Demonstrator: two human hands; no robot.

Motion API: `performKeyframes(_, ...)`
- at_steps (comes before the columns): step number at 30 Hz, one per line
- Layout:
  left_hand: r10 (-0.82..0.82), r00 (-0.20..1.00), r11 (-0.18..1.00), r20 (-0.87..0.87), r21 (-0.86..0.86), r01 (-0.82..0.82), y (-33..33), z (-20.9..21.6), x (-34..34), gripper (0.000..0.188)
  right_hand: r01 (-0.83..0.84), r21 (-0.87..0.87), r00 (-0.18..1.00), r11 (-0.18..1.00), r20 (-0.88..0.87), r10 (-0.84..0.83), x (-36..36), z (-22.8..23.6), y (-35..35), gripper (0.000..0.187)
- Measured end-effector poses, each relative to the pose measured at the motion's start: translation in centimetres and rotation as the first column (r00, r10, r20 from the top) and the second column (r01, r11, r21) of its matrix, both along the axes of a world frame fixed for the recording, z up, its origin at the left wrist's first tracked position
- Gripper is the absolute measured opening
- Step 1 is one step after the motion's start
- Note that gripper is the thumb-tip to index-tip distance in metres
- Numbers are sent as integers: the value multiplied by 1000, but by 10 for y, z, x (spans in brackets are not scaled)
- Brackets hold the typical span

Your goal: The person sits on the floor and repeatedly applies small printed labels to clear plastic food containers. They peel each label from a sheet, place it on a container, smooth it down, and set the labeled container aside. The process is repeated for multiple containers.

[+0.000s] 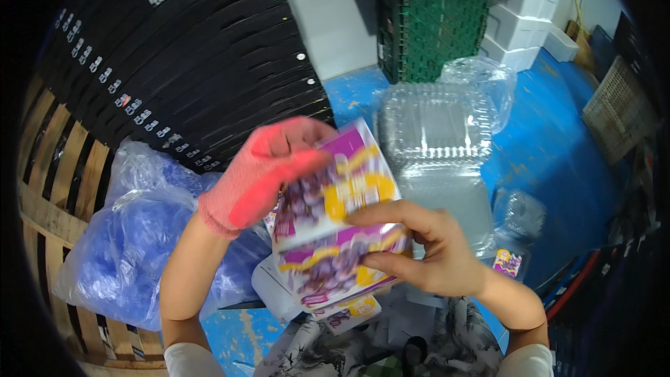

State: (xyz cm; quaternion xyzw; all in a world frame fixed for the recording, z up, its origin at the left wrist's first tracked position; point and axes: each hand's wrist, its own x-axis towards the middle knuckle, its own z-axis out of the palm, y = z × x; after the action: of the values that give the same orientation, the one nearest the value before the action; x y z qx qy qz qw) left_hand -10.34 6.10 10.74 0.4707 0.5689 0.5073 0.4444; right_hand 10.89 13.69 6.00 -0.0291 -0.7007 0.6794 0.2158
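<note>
My left hand (269, 171), in a pinkish-red glove, grips the upper part of printed grape labels (349, 192) in purple, yellow and white. My bare right hand (436, 251) holds their lower right side between thumb and fingers. An upper and a lower panel show, slightly blurred; whether these are separate sheets or one folded piece I cannot tell. Below them, over my lap, lies a similar loose label (354, 313). Just beyond my right hand stand clear plastic clamshell containers (436, 129), lids raised, apparently nested.
Bags of bluish plastic (132, 244) lie at left against a wooden pallet (52, 216). Stacked black crates (216, 49) rise behind them. Farther back are a green crate (443, 21) and white foam boxes (516, 28). A small grape label (507, 263) lies at right on the blue floor (551, 139).
</note>
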Motion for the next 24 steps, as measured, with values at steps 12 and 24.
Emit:
performKeyframes(12,206,860,949,467,120,-292,-14,-75,81,59,600,-133,792,789,-40,-609,37,6,51,17)
performKeyframes(24,176,981,968,-84,197,-157,-66,-85,102,37,332,34,916,943,229,-330,-16,-31,57,27)
